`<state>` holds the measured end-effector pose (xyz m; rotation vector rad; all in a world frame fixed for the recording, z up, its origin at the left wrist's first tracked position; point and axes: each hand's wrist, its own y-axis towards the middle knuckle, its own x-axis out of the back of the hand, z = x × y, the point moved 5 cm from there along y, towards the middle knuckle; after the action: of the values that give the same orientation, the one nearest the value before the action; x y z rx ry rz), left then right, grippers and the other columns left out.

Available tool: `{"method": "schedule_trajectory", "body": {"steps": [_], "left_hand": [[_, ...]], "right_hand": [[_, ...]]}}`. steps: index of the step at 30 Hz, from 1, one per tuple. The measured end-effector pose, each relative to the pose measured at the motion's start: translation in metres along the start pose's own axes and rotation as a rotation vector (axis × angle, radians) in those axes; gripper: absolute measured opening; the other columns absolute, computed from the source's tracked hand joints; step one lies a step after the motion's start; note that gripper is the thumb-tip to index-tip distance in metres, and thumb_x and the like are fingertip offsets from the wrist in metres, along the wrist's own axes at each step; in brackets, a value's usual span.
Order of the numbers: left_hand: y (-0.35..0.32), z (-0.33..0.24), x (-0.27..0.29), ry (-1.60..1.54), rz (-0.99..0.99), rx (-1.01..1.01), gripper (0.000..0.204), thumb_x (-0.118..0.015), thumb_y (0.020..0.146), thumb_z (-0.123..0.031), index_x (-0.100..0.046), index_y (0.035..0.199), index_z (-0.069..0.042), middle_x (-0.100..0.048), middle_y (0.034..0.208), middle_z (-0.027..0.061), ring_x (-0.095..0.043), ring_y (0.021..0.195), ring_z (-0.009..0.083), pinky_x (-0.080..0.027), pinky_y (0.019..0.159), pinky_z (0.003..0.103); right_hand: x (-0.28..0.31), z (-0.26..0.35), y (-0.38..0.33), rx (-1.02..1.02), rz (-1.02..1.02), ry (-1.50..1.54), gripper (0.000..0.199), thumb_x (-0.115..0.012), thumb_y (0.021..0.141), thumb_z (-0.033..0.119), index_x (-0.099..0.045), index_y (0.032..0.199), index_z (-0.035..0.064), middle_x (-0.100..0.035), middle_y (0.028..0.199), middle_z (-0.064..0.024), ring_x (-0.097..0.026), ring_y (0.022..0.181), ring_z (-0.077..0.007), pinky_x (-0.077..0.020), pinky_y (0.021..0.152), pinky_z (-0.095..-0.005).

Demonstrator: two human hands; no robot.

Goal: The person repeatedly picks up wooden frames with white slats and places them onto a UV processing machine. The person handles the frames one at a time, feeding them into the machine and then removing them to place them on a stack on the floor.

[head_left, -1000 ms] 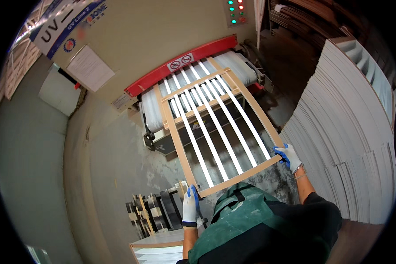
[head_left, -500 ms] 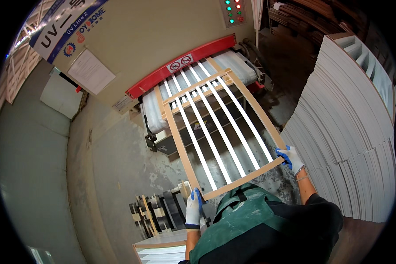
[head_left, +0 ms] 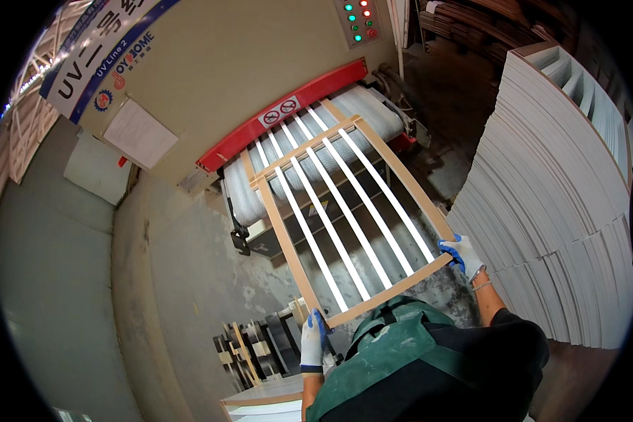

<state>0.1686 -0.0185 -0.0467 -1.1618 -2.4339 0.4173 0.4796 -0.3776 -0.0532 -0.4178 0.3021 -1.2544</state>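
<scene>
Plainly, both gloved hands, left hand (head_left: 311, 342) and right hand (head_left: 461, 254), have fingers pinching the slatted frame (head_left: 344, 211) at its near corners, its far end over the roller (head_left: 309, 151); uneven grip might tilt and jam it.

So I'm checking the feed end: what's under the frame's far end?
The frame lies with its far end over the white roller, which shows between the slats. Beyond the red guard, the machine's inside is hidden.

Green apron; blue-white gloved hands (head_left: 311, 342)
</scene>
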Motion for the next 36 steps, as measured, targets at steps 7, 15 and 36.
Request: {"method": "schedule_trajectory", "body": {"steps": [7, 15, 36], "left_hand": [[0.008, 0.001, -0.001, 0.069, -0.004, -0.033, 0.053, -0.041, 0.106, -0.048, -0.060, 0.088, -0.001, -0.056, 0.072, 0.0071, -0.061, 0.066, 0.0182, -0.052, 0.062, 0.033], [0.026, -0.011, -0.002, 0.089, -0.045, -0.058, 0.051, -0.042, 0.106, -0.045, -0.059, 0.085, -0.002, -0.057, 0.070, 0.0079, -0.061, 0.063, 0.0197, -0.052, 0.062, 0.034], [0.109, -0.014, 0.016, -0.075, -0.040, -0.042, 0.052, -0.040, 0.105, -0.050, -0.057, 0.089, -0.004, -0.059, 0.077, 0.0072, -0.063, 0.067, 0.0174, -0.055, 0.061, 0.031]], "right_hand": [[-0.001, 0.000, 0.007, 0.006, 0.007, 0.030, 0.025, -0.073, 0.085, 0.021, -0.066, 0.100, 0.0029, -0.065, 0.074, -0.0027, -0.062, 0.055, -0.0108, -0.0450, 0.041, -0.0244], [-0.004, 0.010, 0.026, -0.021, 0.017, -0.025, 0.024, -0.071, 0.087, 0.023, -0.066, 0.100, 0.0039, -0.063, 0.069, -0.0026, -0.060, 0.054, -0.0106, -0.0416, 0.041, -0.0228], [-0.028, 0.017, 0.140, 0.021, -0.029, 0.129, 0.048, -0.063, 0.093, 0.051, -0.063, 0.102, 0.0042, -0.063, 0.071, -0.0078, -0.066, 0.058, -0.0200, -0.0470, 0.042, -0.0299]]}}
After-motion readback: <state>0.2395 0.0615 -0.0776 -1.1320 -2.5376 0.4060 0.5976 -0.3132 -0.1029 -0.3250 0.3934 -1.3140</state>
